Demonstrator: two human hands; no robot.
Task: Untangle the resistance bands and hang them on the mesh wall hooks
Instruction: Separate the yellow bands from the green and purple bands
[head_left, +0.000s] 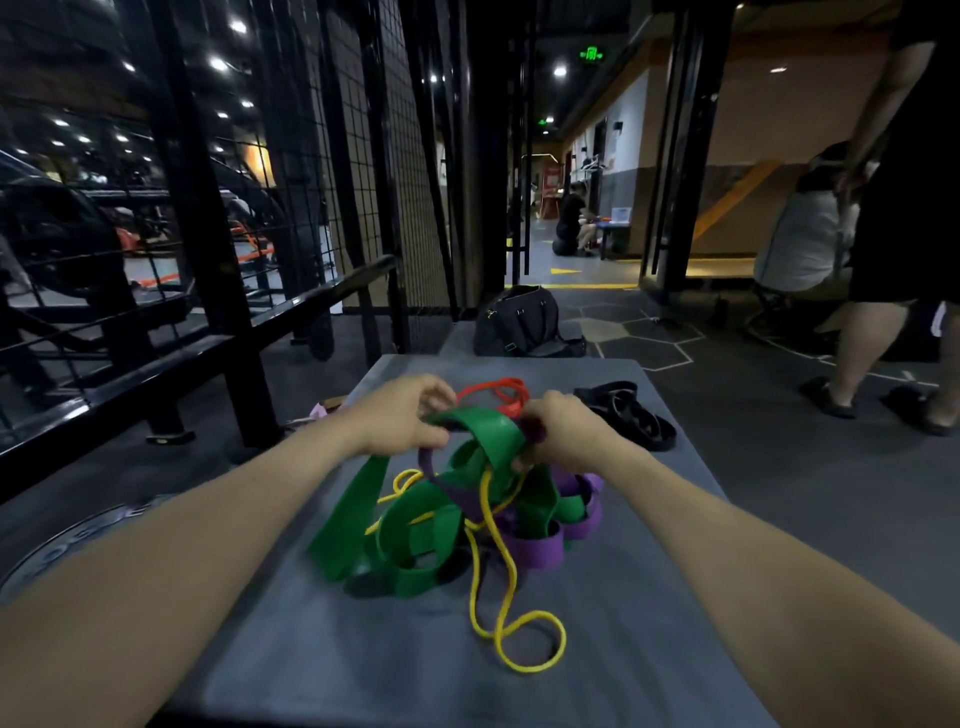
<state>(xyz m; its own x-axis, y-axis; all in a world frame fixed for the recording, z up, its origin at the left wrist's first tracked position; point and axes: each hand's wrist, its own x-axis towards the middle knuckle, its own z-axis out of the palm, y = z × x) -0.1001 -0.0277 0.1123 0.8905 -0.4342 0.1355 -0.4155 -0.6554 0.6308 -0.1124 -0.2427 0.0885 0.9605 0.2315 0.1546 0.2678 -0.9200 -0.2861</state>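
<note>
I stand over a grey desk with both arms stretched forward. A knot of resistance bands lies just below and toward me from my hands, resting on the desk. My left hand has its grip pinched on the top fold of the wide green band. My right hand is curled around strands beside it, where green band and purple band cross. The two hands are near each other at the far top of the heap, equally close to it. The green band's long loops run down and left toward me; the thin yellow band trails nearest me. A red band lies just beyond my hands, black bands to the right. My fingertips hide exactly which strands the right hand holds. The mesh wall stands well apart, ahead and left; I cannot make out any hooks.
</note>
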